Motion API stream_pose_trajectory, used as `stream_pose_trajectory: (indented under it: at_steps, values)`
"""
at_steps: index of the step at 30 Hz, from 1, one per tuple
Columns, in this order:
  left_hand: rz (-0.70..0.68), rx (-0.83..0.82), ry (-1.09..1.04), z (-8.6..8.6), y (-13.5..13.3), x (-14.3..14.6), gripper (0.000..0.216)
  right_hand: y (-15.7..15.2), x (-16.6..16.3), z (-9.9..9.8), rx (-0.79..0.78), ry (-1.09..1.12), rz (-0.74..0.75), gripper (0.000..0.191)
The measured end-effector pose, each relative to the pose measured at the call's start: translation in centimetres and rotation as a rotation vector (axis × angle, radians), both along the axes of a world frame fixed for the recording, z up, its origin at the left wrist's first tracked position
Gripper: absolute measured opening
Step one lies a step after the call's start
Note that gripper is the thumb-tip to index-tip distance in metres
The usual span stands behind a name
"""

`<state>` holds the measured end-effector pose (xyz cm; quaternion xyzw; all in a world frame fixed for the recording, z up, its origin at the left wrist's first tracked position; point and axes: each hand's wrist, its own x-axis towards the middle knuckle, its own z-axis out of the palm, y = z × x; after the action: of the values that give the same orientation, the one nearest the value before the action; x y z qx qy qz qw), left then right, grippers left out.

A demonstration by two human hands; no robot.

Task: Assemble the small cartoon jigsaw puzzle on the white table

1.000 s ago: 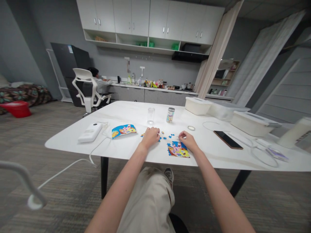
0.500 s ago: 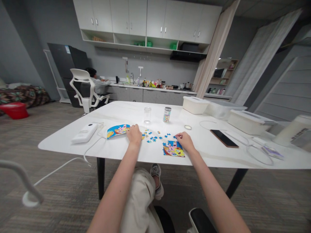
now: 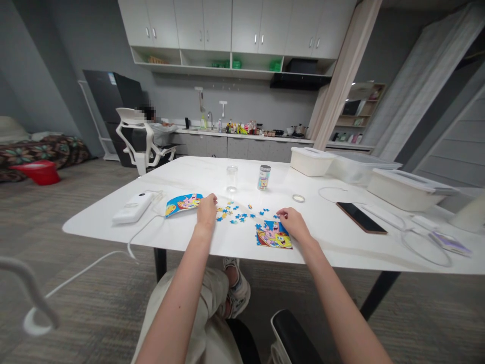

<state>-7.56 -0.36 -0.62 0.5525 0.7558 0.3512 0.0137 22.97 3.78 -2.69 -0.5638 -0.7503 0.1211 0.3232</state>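
Nearest me on the white table (image 3: 322,199) lies one partly joined SpongeBob puzzle (image 3: 273,235). By its upper right corner the person's right hand (image 3: 294,222) has thumb and forefinger drawn together at a blue piece; I can't tell whether they grip it. The left hand (image 3: 207,210) is curled at the right edge of one curved picture card (image 3: 184,203); its grip is hidden from me. Between the hands I make out roughly twenty loose pieces (image 3: 252,216), some overlapping. One phone (image 3: 359,217) lies to the right, one white device (image 3: 133,207) to the left, its dark lettering blurred. Beyond stand two jars: a clear jar (image 3: 232,179) and a lidded canister (image 3: 264,178), its cartoon label too small to read. Three lidded boxes, two cream (image 3: 308,164) and one translucent (image 3: 356,172), follow. Farther off, a four-bay shelf holds green containers (image 3: 237,64) and one black box (image 3: 302,65).
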Motion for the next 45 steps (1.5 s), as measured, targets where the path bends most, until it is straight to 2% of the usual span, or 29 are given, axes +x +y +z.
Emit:
stream_pose_trajectory:
  at_steps: [7, 11, 18, 26, 33, 38, 45]
  values:
    - [0.094, 0.076, -0.088, -0.1, 0.2, -1.0, 0.037, 0.0, 0.2, 0.0, 0.006, 0.022, -0.012, 0.028]
    - [0.084, 0.08, -0.093, -0.4, 0.4, -0.8, 0.037, -0.5, 0.1, 0.5, -0.053, -0.01, -0.071, 0.031]
    - [0.005, 0.105, -0.078, -0.9, 1.0, -0.6, 0.033, -0.9, -0.3, 0.9, -0.054, 0.019, -0.037, 0.03]
    - [-0.202, 0.066, -0.051, -0.7, 1.3, 0.6, 0.021, -0.7, -0.3, 0.6, -0.022, -0.014, -0.011, 0.029]
    - [-0.289, 0.091, 0.031, -0.7, 1.2, 1.3, 0.021, -0.6, -0.3, 0.4, -0.003, -0.043, 0.002, 0.028]
    - [-0.281, 0.102, 0.147, -0.1, 0.7, 1.7, 0.022, -0.8, -0.5, 0.6, -0.001, -0.075, 0.011, 0.03]
    - [-0.199, -0.013, 0.19, 0.7, -0.2, 2.4, 0.025, -0.7, -0.9, 0.8, -0.006, -0.112, 0.01, 0.031]
